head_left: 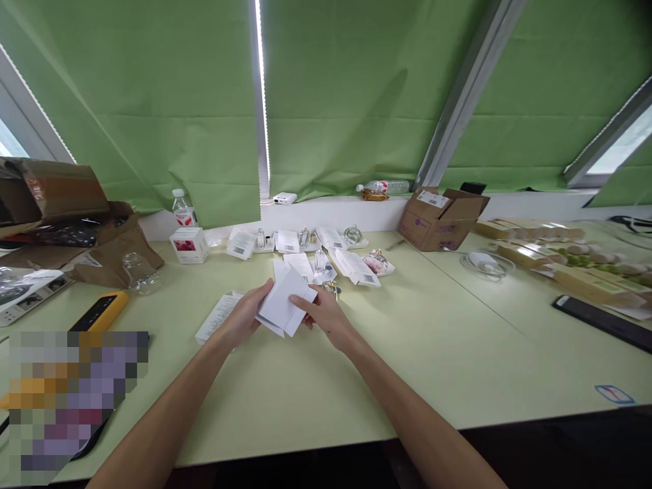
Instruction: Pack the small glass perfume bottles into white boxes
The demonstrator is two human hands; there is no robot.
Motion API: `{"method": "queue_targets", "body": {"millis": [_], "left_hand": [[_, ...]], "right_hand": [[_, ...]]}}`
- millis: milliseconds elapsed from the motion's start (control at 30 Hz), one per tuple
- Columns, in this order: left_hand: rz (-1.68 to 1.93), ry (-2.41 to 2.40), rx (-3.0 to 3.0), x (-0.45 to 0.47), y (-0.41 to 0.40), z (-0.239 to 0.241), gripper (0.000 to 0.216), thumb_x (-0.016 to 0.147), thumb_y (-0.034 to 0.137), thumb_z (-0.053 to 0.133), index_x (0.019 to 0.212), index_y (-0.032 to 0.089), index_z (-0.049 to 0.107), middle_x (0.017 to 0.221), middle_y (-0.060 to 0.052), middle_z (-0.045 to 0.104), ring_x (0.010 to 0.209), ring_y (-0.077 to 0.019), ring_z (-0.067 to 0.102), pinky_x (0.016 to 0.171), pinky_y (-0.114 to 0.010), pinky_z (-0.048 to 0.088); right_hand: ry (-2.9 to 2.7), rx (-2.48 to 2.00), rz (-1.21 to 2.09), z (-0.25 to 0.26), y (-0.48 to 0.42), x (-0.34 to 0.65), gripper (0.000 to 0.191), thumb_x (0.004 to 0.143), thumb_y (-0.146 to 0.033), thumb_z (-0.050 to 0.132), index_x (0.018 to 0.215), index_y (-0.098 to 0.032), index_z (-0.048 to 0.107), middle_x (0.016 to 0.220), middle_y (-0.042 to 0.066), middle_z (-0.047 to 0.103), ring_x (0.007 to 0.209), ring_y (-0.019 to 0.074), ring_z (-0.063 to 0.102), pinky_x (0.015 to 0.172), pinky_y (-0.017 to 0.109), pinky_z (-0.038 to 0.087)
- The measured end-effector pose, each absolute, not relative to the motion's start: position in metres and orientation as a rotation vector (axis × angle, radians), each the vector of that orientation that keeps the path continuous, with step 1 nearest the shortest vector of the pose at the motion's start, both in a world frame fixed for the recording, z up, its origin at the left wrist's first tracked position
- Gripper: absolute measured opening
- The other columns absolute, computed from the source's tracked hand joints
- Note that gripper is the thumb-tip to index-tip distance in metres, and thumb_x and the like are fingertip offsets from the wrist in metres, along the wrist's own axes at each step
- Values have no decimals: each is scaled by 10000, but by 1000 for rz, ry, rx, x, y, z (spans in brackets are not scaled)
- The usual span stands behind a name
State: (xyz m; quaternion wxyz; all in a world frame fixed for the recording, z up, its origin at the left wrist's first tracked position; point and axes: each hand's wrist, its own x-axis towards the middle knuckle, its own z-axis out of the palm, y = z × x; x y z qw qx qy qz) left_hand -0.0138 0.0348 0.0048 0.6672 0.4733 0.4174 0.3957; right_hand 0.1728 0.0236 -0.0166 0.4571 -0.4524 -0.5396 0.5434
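Note:
A white folded cardboard piece [283,300], with flaps and layers sticking out at its edges, is held above the table in both hands. My left hand [248,314] grips its left side, the thumb near the upper edge. On the right, my right hand [324,311] pinches it with the thumb lying on top and the fingers beneath. Beside my left hand lies a white printed box [218,318], partly covered by it. Beyond the hands are small glass bottles, among them a clear one [320,261] and a round one [352,235], along with flattened white cartons [355,265].
At the left stand a white box with a red picture [189,246], a plastic bottle [184,209] and an open brown carton [109,238]. Back right is a cardboard box [439,219]. A coiled white cable [487,265] and a dark phone-like slab [604,322] lie farther right.

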Motion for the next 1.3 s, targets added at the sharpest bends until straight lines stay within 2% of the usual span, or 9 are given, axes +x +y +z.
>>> {"method": "queue_targets", "body": {"millis": [167, 333, 467, 633, 867, 1067, 1167, 1300], "left_hand": [[906, 1021, 1197, -13, 33, 10, 480, 817, 588, 547, 1009, 166, 671, 805, -53, 680, 608, -146, 565, 513, -233, 390], [1079, 1181, 1369, -22, 44, 7, 412, 814, 519, 566, 984, 158, 665, 958, -95, 692, 804, -206, 645, 688, -294, 498], [1226, 1486, 1681, -41, 58, 1, 373, 835, 502, 518, 945, 173, 656, 963, -88, 699, 881, -230, 641, 804, -338, 483], [941, 1923, 1990, -62, 68, -12, 360, 851, 511, 455, 936, 218, 645, 1072, -79, 680, 1015, -270, 596, 816, -348, 438], [531, 2167, 1934, -63, 69, -21, 530, 843, 639, 339, 973, 229, 650, 1073, -116, 673, 959, -319, 614, 774, -399, 435], [436, 2250, 1984, -64, 69, -22, 618, 834, 656, 326, 968, 174, 688, 1117, -173, 648, 1041, -369, 577, 806, -428, 429], [454, 2216, 2018, -64, 69, -24, 624, 844, 651, 320, 909, 155, 693, 1086, -182, 655, 981, -354, 605, 770, -403, 436], [687, 2100, 2073, -60, 69, -22, 533, 869, 583, 359, 1018, 173, 665, 1209, -146, 613, 1031, -312, 599, 808, -372, 436]], "right_hand": [[-1289, -1043, 1425, -17, 23, 173, 410, 733, -516, 694, 885, -138, 647, 733, 44, 637, 538, 110, 528, 415, 227, 375], [-1289, -1112, 1404, -19, 24, 172, 393, 718, -505, 705, 825, -130, 655, 697, 40, 629, 524, 101, 506, 416, 224, 355], [-1301, -1136, 1385, -19, 25, 173, 388, 722, -499, 702, 830, -130, 658, 727, 52, 643, 545, 105, 515, 439, 225, 369], [-1312, -1145, 1380, -21, 26, 174, 372, 740, -497, 686, 821, -135, 659, 746, 57, 647, 564, 110, 522, 447, 226, 373], [-1332, -1131, 1378, -23, 26, 174, 378, 745, -499, 682, 844, -135, 665, 760, 61, 655, 573, 117, 537, 452, 229, 378], [-1331, -1141, 1376, -20, 26, 174, 397, 735, -498, 691, 875, -128, 670, 780, 70, 662, 585, 122, 548, 453, 230, 387], [-1327, -1139, 1373, -19, 25, 174, 396, 732, -500, 691, 874, -131, 668, 781, 68, 664, 589, 124, 553, 459, 232, 397], [-1300, -1153, 1350, -17, 24, 173, 389, 726, -507, 691, 862, -144, 669, 765, 59, 664, 579, 126, 553, 450, 235, 391]]}}
